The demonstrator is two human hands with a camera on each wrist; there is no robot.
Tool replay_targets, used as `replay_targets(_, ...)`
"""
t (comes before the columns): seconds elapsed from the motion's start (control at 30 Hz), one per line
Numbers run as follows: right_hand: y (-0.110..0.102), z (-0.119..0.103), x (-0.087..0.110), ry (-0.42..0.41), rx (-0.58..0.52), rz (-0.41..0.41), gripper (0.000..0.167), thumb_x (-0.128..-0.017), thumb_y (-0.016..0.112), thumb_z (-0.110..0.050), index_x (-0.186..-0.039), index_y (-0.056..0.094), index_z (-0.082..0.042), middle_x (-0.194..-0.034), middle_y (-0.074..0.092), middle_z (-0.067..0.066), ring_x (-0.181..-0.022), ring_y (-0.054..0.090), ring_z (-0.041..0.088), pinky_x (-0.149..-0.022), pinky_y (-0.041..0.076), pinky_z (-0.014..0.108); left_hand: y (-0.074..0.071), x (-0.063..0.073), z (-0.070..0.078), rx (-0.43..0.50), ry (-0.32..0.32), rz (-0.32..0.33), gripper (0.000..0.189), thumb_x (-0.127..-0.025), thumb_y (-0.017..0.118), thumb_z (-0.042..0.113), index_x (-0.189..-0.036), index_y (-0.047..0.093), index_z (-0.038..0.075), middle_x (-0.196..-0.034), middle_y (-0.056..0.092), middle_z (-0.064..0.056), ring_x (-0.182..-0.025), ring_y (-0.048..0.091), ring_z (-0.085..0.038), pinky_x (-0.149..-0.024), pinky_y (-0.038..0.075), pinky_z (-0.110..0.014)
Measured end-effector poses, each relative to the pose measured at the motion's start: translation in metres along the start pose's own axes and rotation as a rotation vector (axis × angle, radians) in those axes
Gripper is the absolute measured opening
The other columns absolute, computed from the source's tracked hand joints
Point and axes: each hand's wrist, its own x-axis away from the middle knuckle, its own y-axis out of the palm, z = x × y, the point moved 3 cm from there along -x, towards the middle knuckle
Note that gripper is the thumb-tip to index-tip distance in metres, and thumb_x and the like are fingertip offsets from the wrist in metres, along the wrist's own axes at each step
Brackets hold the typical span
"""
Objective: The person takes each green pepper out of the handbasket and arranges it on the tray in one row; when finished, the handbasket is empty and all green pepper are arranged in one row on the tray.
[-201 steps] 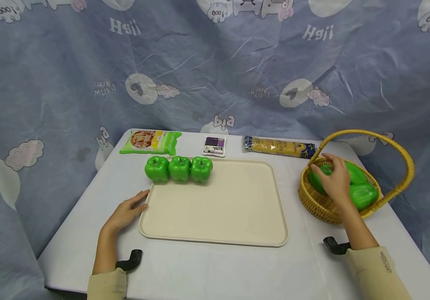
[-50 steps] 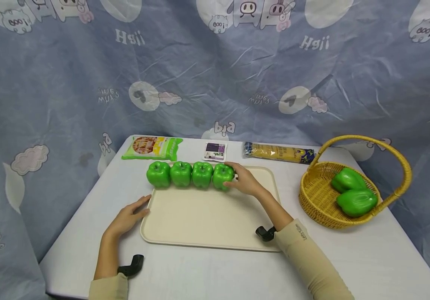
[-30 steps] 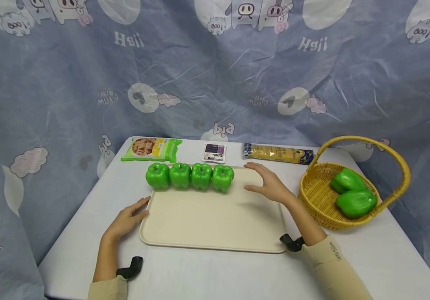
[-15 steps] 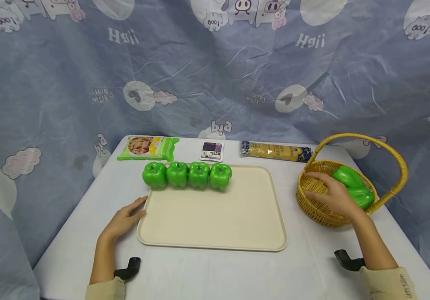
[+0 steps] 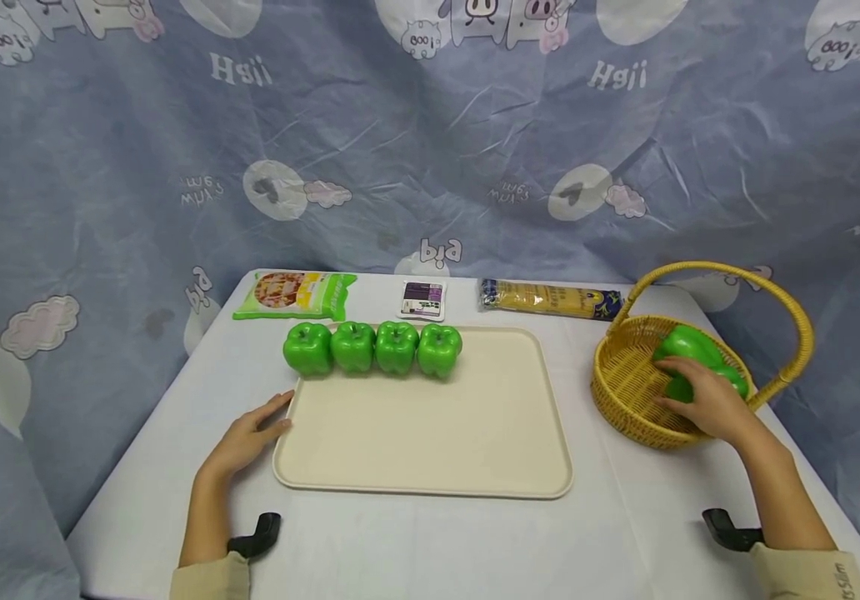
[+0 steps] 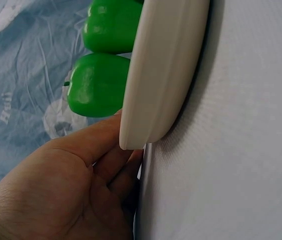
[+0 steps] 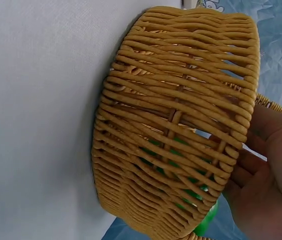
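Observation:
My right hand (image 5: pixel 707 402) reaches into the wicker basket (image 5: pixel 620 417), thumb and fingers curved round the lower green bell pepper (image 5: pixel 677 388), largely covered by the hand. Another green bell pepper (image 5: pixel 688 343) lies just behind it. In the right wrist view, the basket wall (image 7: pixel 170 115) partly hides the fingers of that hand (image 7: pixel 268 175). My left hand (image 5: pixel 246 437) rests at the left edge of the cream tray (image 5: pixel 430 492), fingers fairly straight; in the left wrist view, its fingertips meet the tray rim. Several green bell peppers (image 5: pixel 396 348) stand in a row along the tray's back left.
Behind the tray lie a green food packet (image 5: pixel 295 295), a small purple-and-white packet (image 5: pixel 422 301) and a long yellow pack (image 5: pixel 550 300). The basket's tall handle (image 5: pixel 797 333) arches over its right side. A patterned blue cloth (image 5: pixel 430 167) hangs behind the white table.
My right hand set a further bell pepper at the row's right end, let go, and moved right into the basket, onto the lower pepper. My left hand stayed at the tray edge.

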Motion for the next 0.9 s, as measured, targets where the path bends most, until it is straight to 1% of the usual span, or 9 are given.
replay_targets(0.1, 0.002, 0.002, 0.0, -0.008, 0.027, -0.017, 0.06, -0.078, 0.074, -0.019, -0.125, 0.047, 0.008, -0.127, 0.04, 0.035, -0.11, 0.037, 0.057, -0.085, 0.03, 0.07, 0.001, 0.0, -0.001, -0.005, -0.008, -0.001, 0.056, -0.092, 0.055, 0.035, -0.141, 0.04, 0.014, -0.146, 0.027, -0.02, -0.134, 0.021, -0.039, -0.105, 0.014, -0.06)
replay_targets(0.23, 0.003, 0.008, 0.0, -0.018, 0.081, -0.046, 0.06, -0.075, 0.075, -0.015, -0.122, 0.048, 0.011, -0.124, 0.04, 0.036, -0.11, 0.035, 0.058, -0.086, 0.029, 0.07, 0.001, 0.001, -0.001, -0.002, -0.005, 0.0, 0.056, -0.092, 0.055, 0.034, -0.141, 0.04, 0.014, -0.146, 0.027, -0.021, -0.134, 0.021, -0.04, -0.105, 0.014, -0.06)
replay_targets(0.37, 0.003, 0.014, 0.0, -0.034, 0.131, -0.061, 0.06, -0.071, 0.077, -0.009, -0.119, 0.049, 0.013, -0.122, 0.041, 0.036, -0.11, 0.031, 0.062, -0.091, 0.022, 0.071, 0.0, 0.0, 0.0, -0.003, 0.005, -0.002, 0.056, -0.093, 0.055, 0.034, -0.142, 0.04, 0.014, -0.145, 0.028, -0.022, -0.134, 0.022, -0.04, -0.105, 0.014, -0.06)
replay_targets(0.47, 0.004, 0.017, -0.001, -0.078, 0.171, -0.033, 0.059, -0.067, 0.079, -0.007, -0.115, 0.052, 0.013, -0.119, 0.044, 0.034, -0.11, 0.034, 0.06, -0.095, 0.019, 0.069, 0.0, -0.001, 0.0, -0.012, 0.012, 0.001, 0.055, -0.093, 0.055, 0.034, -0.142, 0.04, 0.013, -0.145, 0.028, -0.022, -0.133, 0.023, -0.04, -0.105, 0.015, -0.059)
replay_targets(0.57, 0.004, 0.021, -0.002, -0.12, 0.219, 0.009, 0.058, -0.061, 0.082, -0.003, -0.111, 0.056, 0.012, -0.115, 0.047, 0.033, -0.108, 0.039, 0.056, -0.098, 0.018, 0.067, 0.001, -0.001, 0.0, -0.015, 0.011, -0.001, 0.055, -0.093, 0.055, 0.034, -0.142, 0.04, 0.013, -0.145, 0.028, -0.021, -0.134, 0.023, -0.04, -0.105, 0.016, -0.059)
replay_targets(0.63, 0.005, 0.023, -0.002, -0.131, 0.242, 0.028, 0.058, -0.058, 0.083, -0.002, -0.109, 0.058, 0.011, -0.113, 0.048, 0.031, -0.107, 0.04, 0.052, -0.1, 0.017, 0.066, 0.001, -0.001, 0.0, -0.016, 0.008, -0.002, 0.055, -0.093, 0.055, 0.034, -0.142, 0.039, 0.014, -0.145, 0.028, -0.022, -0.133, 0.023, -0.04, -0.105, 0.015, -0.059)
replay_targets(0.73, 0.007, 0.025, -0.003, -0.126, 0.261, 0.029, 0.059, -0.056, 0.083, 0.001, -0.109, 0.059, 0.009, -0.113, 0.048, 0.031, -0.108, 0.041, 0.05, -0.102, 0.014, 0.064, 0.001, -0.001, 0.0, -0.016, 0.004, -0.001, 0.055, -0.093, 0.055, 0.033, -0.142, 0.039, 0.014, -0.145, 0.028, -0.022, -0.133, 0.023, -0.04, -0.105, 0.015, -0.059)
replay_targets(0.9, 0.007, 0.024, -0.004, -0.088, 0.304, -0.004, 0.061, -0.056, 0.082, 0.004, -0.112, 0.058, 0.007, -0.116, 0.045, 0.033, -0.112, 0.035, 0.053, -0.103, 0.013, 0.062, 0.001, -0.001, -0.001, -0.01, 0.004, 0.003, 0.055, -0.092, 0.056, 0.033, -0.141, 0.04, 0.014, -0.145, 0.028, -0.021, -0.134, 0.022, -0.039, -0.105, 0.015, -0.059)
